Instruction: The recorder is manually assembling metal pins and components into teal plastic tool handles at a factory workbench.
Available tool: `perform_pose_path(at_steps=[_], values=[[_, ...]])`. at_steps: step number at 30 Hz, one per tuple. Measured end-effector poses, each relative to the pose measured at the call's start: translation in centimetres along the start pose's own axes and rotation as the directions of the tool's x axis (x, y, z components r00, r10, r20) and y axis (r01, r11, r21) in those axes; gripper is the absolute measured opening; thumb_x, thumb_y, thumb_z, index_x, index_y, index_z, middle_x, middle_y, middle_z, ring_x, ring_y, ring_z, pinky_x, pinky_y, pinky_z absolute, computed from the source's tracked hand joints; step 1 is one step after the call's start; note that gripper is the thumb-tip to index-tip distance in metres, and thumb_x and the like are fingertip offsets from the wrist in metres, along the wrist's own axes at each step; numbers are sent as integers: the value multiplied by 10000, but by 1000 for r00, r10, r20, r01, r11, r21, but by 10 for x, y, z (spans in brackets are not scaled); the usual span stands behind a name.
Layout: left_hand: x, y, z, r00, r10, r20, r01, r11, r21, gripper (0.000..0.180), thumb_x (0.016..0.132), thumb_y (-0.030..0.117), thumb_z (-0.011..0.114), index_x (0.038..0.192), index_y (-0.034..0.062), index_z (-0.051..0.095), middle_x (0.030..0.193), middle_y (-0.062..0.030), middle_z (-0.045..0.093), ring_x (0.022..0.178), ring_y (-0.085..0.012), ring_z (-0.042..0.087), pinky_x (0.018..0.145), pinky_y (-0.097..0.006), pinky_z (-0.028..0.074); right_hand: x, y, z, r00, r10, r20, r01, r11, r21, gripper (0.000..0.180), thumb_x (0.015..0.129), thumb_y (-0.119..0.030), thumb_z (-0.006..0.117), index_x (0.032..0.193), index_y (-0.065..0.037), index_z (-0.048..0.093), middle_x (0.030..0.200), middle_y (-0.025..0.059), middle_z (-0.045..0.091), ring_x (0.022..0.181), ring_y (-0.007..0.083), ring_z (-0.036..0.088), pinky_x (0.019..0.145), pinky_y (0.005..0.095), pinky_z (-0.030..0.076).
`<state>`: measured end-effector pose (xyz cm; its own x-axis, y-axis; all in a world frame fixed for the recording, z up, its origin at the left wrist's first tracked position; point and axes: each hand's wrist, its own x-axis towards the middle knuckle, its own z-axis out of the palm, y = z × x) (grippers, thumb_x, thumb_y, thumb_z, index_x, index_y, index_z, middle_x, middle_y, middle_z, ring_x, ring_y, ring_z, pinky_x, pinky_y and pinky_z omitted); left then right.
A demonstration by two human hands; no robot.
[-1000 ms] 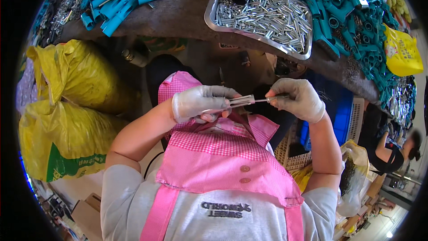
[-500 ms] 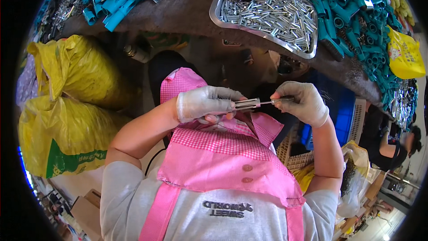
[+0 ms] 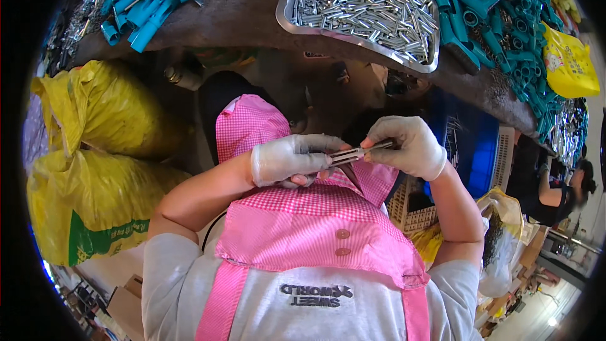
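Observation:
Both my hands wear thin whitish gloves and meet over my lap, above a pink checked apron (image 3: pixel 309 227). My left hand (image 3: pixel 293 159) pinches one end of a thin silver metal piece (image 3: pixel 355 153). My right hand (image 3: pixel 407 145) grips the other end of the same piece with its fingertips. The piece lies almost level between the two hands. A metal tray (image 3: pixel 287 6) filled with several small silver tubes rests on the worktable edge above my hands.
Heaps of teal plastic tubes (image 3: pixel 480 19) cover the dark worktable (image 3: pixel 240 16) on both sides of the tray. Two full yellow sacks (image 3: pixel 95 196) stand at my left. A blue crate (image 3: pixel 470 158) and a yellow bag (image 3: pixel 568 63) are at right. Another person (image 3: pixel 558 183) sits at far right.
The hands have stayed together on the metal piece, drifting slightly downward in view. The right hand's fingertips have closed further over its end.

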<state>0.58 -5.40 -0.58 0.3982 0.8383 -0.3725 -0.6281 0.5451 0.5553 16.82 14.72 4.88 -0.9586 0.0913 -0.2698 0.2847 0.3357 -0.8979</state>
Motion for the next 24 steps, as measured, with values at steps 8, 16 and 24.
perform_pose_path(at_steps=[8,16,24], values=[[-2,-3,-1,993,47,-111,-63,987,-149,497,899,115,537,1369,60,387,794,-79,523,505,-63,403,418,-163,301,-4,6,1,988,149,-39,-107,847,520,162,884,-37,597,1026,38,616,898,77,663,795,103,622,733,239,517],[-4,-6,-4,988,7,-157,-40,978,-206,465,910,122,533,1352,61,401,816,-88,534,492,-72,413,407,-166,298,6,22,19,994,-67,-86,84,973,214,176,891,-31,576,1038,10,664,836,34,590,745,85,580,689,222,491],[0,-10,-10,977,39,-210,-110,936,-335,362,922,127,526,1272,68,453,1065,-108,612,565,-88,497,387,-168,307,15,17,37,971,136,-195,-31,885,464,242,933,-85,518,1115,17,639,795,12,509,701,78,504,656,216,410]])
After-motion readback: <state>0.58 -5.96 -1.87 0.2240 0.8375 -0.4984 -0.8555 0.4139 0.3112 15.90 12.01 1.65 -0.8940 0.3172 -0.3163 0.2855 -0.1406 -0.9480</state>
